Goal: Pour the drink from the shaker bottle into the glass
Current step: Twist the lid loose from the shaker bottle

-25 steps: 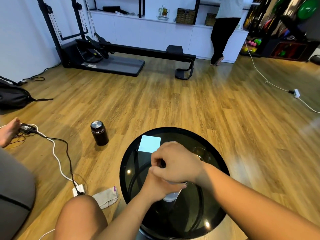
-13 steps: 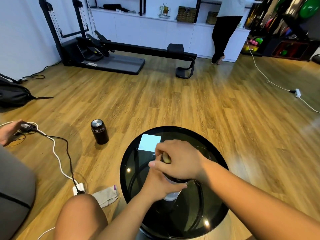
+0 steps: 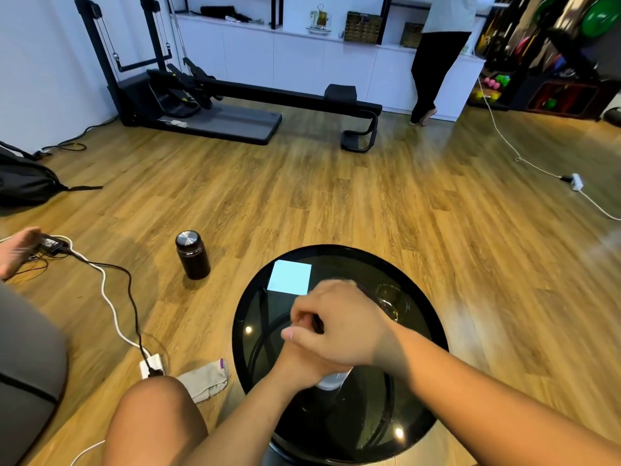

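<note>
I see both hands stacked over the shaker bottle [image 3: 332, 381] at the middle of the round black glass counter [image 3: 426, 391]. L hand [image 3: 304, 363] is lower, wrapped tight round the bottle body; only a pale bit of the bottle base shows under it. R hand [image 3: 339, 326] sits on top, fingers curled down round the dark cap area, closed on it. The two hands touch each other. Can't tell if the cap is on or loose, it's hidden by the fingers.

Just beyond the R hand, toward the counter's far right, stands the glass [image 3: 391, 301], clear, upright, near the knuckles but apart from them. At far left of the counter top there's a pale blue square [image 3: 289, 276], flat on the glass surface.

On the floor, left of the counter: a bare knee [image 3: 151, 425], a grey cloth [image 3: 205, 381] w/ a purple tag, a white plug adapter [image 3: 152, 364] w/ cables. Further out a dark flask [image 3: 192, 254] w/ metal lid stands upright on the wood floor, well apart from the counter.

Far back: a black exercise machine [image 3: 215, 99] along the white cabinets, and a person [image 3: 433, 58] standing by them.
</note>
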Demonstrator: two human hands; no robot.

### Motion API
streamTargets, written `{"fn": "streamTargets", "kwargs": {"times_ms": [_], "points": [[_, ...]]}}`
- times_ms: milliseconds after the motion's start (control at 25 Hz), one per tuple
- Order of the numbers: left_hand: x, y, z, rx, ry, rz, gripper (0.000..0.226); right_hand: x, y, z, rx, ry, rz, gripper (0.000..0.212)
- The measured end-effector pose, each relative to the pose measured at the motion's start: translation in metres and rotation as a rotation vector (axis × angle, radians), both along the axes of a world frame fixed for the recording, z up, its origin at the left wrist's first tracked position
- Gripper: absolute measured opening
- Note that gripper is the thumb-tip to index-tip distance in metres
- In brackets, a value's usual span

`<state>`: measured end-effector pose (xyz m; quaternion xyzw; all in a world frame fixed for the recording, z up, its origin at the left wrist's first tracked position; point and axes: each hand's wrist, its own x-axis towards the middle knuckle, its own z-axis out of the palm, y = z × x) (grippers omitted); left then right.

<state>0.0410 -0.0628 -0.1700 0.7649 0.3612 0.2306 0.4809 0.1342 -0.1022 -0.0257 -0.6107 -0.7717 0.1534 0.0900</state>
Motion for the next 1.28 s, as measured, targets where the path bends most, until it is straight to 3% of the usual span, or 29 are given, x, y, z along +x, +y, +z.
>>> {"fn": "streamTargets", "kwargs": {"times_ms": [80,120,240,320,400,520,560,640,720,840,920,1000,1040,1160,1280], "points": [[-0.001,0.001,-0.001,0.047,-0.032,0.004,0.083,0.005,0.002,0.006,0.087,0.243,0.004,0.028],[-0.002,0.002,-0.001,0.004,-0.065,0.022,0.087,0.009,0.005,0.008,0.147,0.225,-0.060,0.030],[-0.004,0.005,-0.005,-0.087,-0.068,0.065,0.099,0.019,0.013,0.006,0.035,-0.282,-0.295,0.057],[-0.004,0.005,-0.006,-0.090,-0.063,0.056,0.098,0.016,0.010,-0.004,-0.062,-0.352,-0.250,0.065],[-0.003,0.002,-0.003,-0.100,-0.059,0.042,0.107,0.011,0.006,-0.005,-0.016,-0.204,-0.132,0.062],[-0.003,0.001,-0.002,-0.074,-0.100,0.042,0.096,0.017,0.009,0.005,0.027,0.066,-0.045,0.053],[-0.003,0.002,-0.001,-0.074,-0.106,0.049,0.096,0.021,0.012,0.007,0.044,0.006,-0.064,0.056],[-0.003,0.002,0.000,-0.112,-0.091,0.064,0.110,0.033,0.018,0.009,-0.003,-0.298,-0.228,0.068],[-0.003,0.002,-0.001,-0.117,-0.081,0.074,0.112,0.034,0.017,0.005,-0.133,-0.410,-0.370,0.069],[-0.002,0.002,-0.003,-0.092,-0.074,0.061,0.100,0.022,0.014,0.000,-0.126,-0.315,-0.179,0.047],[-0.002,0.001,-0.003,-0.082,-0.080,0.055,0.092,0.018,0.012,0.005,-0.108,-0.085,-0.014,0.032],[-0.002,0.001,-0.001,-0.053,-0.095,0.061,0.089,0.023,0.016,0.011,-0.100,0.138,-0.034,0.030],[-0.002,0.002,0.000,-0.049,-0.096,0.067,0.094,0.028,0.019,0.012,-0.074,0.116,-0.110,0.039],[-0.002,0.003,-0.003,-0.068,-0.084,0.085,0.103,0.034,0.021,0.011,-0.108,-0.357,-0.339,0.070],[0.000,0.001,0.002,-0.032,-0.026,0.052,0.096,0.015,0.013,0.000,-0.086,-0.326,-0.172,0.065]]}}
